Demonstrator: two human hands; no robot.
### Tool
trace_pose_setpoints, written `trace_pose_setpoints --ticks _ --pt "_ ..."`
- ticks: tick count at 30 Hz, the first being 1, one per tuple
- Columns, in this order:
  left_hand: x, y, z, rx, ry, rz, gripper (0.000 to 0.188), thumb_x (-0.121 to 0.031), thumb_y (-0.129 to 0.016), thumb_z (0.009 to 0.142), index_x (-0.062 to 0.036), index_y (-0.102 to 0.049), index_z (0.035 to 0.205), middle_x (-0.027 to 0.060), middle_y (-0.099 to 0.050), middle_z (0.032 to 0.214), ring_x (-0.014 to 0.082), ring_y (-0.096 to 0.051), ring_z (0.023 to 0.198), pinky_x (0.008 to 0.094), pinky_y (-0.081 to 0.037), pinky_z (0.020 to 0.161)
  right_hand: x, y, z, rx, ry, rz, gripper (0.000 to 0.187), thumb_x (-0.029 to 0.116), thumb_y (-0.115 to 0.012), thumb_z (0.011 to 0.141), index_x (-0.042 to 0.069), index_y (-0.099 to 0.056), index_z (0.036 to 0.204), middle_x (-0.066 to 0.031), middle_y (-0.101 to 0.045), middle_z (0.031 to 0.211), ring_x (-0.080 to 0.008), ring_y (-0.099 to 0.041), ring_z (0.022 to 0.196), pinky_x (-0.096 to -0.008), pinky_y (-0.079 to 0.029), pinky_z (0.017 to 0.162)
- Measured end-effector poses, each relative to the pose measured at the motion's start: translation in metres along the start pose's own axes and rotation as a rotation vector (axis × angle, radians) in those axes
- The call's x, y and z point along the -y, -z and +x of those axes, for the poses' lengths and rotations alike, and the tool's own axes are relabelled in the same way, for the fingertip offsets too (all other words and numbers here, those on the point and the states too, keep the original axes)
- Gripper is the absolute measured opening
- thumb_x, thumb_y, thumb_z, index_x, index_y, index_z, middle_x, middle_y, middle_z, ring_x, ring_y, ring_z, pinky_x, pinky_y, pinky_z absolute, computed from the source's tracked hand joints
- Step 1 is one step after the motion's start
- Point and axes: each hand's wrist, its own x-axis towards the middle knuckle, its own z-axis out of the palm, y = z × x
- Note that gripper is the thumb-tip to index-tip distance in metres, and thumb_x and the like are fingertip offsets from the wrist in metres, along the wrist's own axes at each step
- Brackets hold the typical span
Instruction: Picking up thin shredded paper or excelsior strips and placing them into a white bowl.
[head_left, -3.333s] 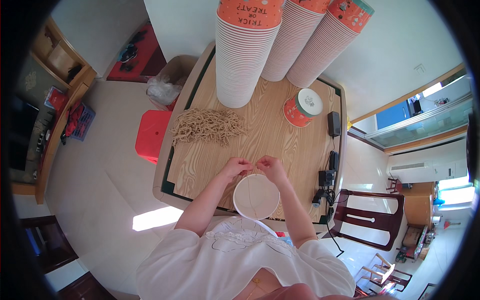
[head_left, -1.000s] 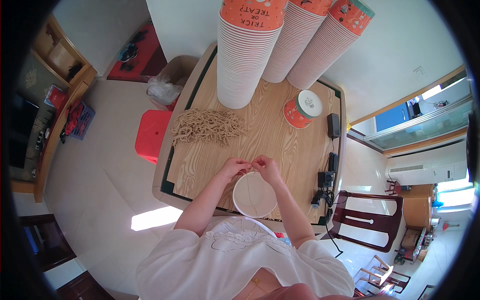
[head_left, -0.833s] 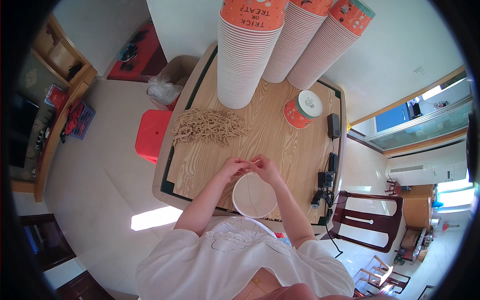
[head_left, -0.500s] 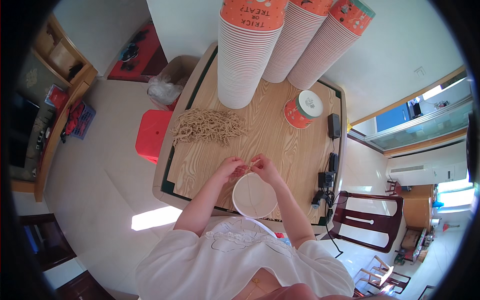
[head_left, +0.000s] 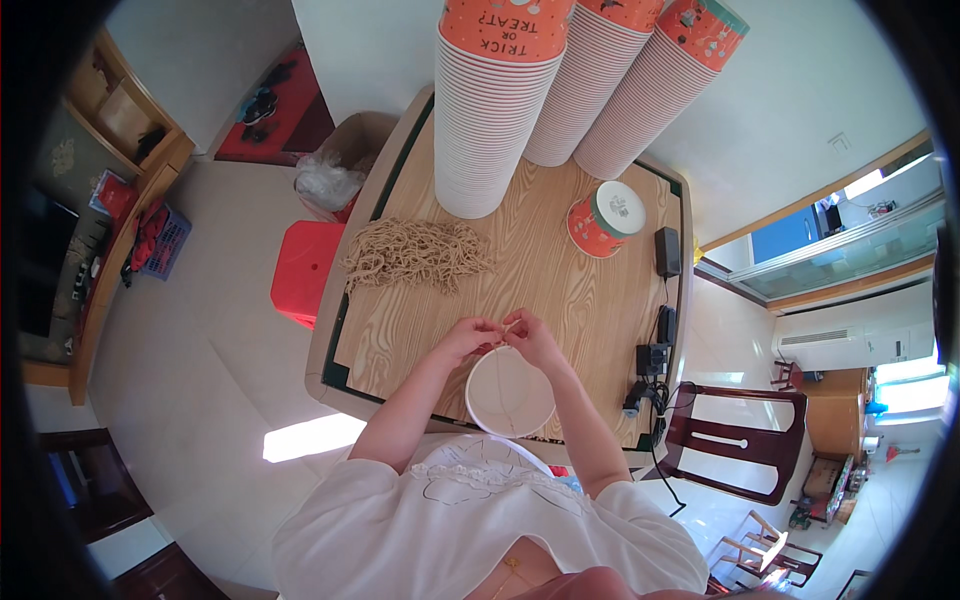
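A white-lined paper bucket (head_left: 490, 390) stands at the table's near edge, its mouth facing up at me. One thin tan cord (head_left: 508, 385) runs across its opening toward the far rim. There my left hand (head_left: 474, 338) and my right hand (head_left: 530, 338) meet, fingertips pinched together on the cord's end. The rim spot between the fingers is mostly hidden by them. A loose heap of tan cords (head_left: 415, 252) lies on the table beyond my left hand.
Tall nested stacks of orange-printed paper buckets (head_left: 490, 130) rise at the table's far side. An orange and green bucket (head_left: 592, 225) sits to their right. Black power adapters (head_left: 652, 360) with cables line the right edge. A red stool (head_left: 308, 268) stands left, a dark chair (head_left: 735, 440) right.
My left hand has shifted slightly right, closer to the right hand, and its fingers have drawn together on the cord. The bucket has barely moved.
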Motion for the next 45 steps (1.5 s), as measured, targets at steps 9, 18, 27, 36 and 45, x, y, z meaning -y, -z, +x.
trace_pose_setpoints --ticks 9,18,27,36,45 --pt "0.003 0.005 -0.002 -0.022 0.008 0.061 0.014 -0.016 -0.065 0.076 -0.0076 -0.06 0.087 0.0001 -0.06 0.076 0.0091 -0.056 0.065 0.0231 -0.048 0.061 -0.009 0.001 0.0 -0.024 0.027 -0.025 0.02 0.001 -0.058 0.074 0.003 -0.052 0.093 -0.0023 -0.056 0.064 -0.0094 -0.054 0.06 -0.0233 -0.044 0.055" --pt "-0.004 0.003 -0.008 -0.061 0.036 -0.017 0.013 -0.014 -0.066 0.076 -0.0075 -0.06 0.085 -0.0008 -0.06 0.075 0.0079 -0.055 0.063 0.0219 -0.047 0.059 0.009 -0.001 -0.002 0.003 0.003 -0.158 0.015 0.007 -0.063 0.074 0.002 -0.056 0.086 -0.0038 -0.058 0.068 -0.0099 -0.055 0.063 -0.0243 -0.046 0.058" --pt "-0.003 0.007 -0.008 -0.03 0.019 -0.017 0.012 -0.01 -0.064 0.076 -0.0061 -0.06 0.087 0.0006 -0.06 0.074 0.008 -0.055 0.062 0.0206 -0.045 0.056 0.005 0.0 -0.002 0.008 -0.028 -0.247 0.013 0.008 -0.063 0.074 0.001 -0.058 0.085 -0.0031 -0.059 0.068 -0.0094 -0.056 0.064 -0.0243 -0.046 0.059" --pt "-0.005 0.007 -0.009 -0.103 0.021 0.032 0.025 -0.007 -0.064 0.075 -0.0084 -0.052 0.098 0.0015 -0.06 0.077 0.0084 -0.055 0.063 0.0229 -0.047 0.058 -0.007 0.01 0.011 0.152 -0.066 -0.053 0.02 0.007 -0.063 0.075 0.002 -0.057 0.093 -0.0028 -0.06 0.071 -0.0088 -0.056 0.065 -0.0228 -0.045 0.057" --pt "-0.002 0.007 -0.005 -0.097 -0.033 0.01 0.027 -0.005 -0.065 0.073 -0.0088 -0.053 0.097 0.0019 -0.059 0.075 0.0098 -0.054 0.062 0.0231 -0.046 0.057 -0.013 0.014 0.016 0.269 -0.14 -0.024 0.014 0.014 -0.062 0.079 0.001 -0.061 0.085 -0.0019 -0.06 0.074 -0.0083 -0.055 0.066 -0.0218 -0.045 0.058"
